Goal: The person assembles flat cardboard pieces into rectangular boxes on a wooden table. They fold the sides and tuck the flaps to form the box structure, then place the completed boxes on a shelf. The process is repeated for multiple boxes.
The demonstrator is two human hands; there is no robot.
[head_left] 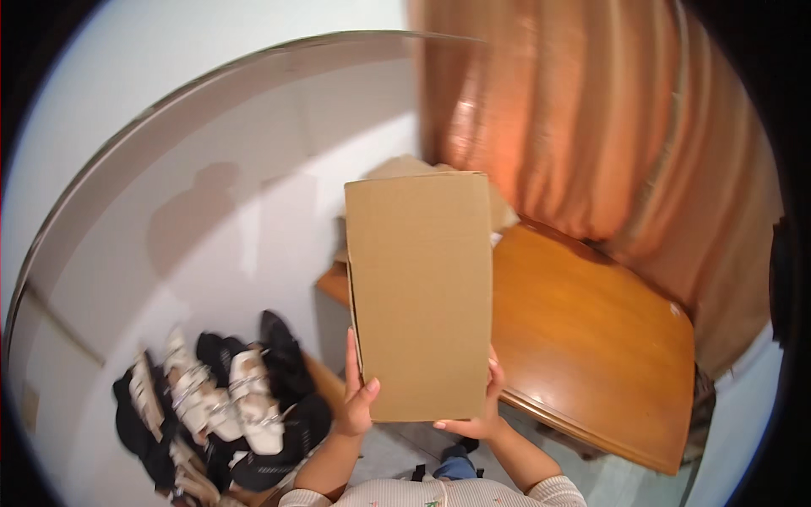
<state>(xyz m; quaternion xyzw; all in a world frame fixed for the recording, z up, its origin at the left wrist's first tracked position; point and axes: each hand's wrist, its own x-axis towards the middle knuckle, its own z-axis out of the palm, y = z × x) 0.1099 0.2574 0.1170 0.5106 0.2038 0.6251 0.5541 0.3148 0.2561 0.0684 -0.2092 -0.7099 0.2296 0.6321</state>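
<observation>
A plain brown cardboard box [420, 296], closed and rectangular, is held up in front of me with its long side running away from my body. My left hand [358, 397] grips its near left corner, thumb on the top face and fingers along the side. At the near right corner, my right hand [483, 404] clasps the other side, with the thumb along the near edge. Beneath and behind the box, part of the wooden table is hidden.
A brown wooden table [591, 338] stands to the right, before an orange-brown curtain [557, 110]. More cardboard [405, 166] shows behind the box. At lower left, several black and white shoes [253, 397] are piled by the white wall [279, 169].
</observation>
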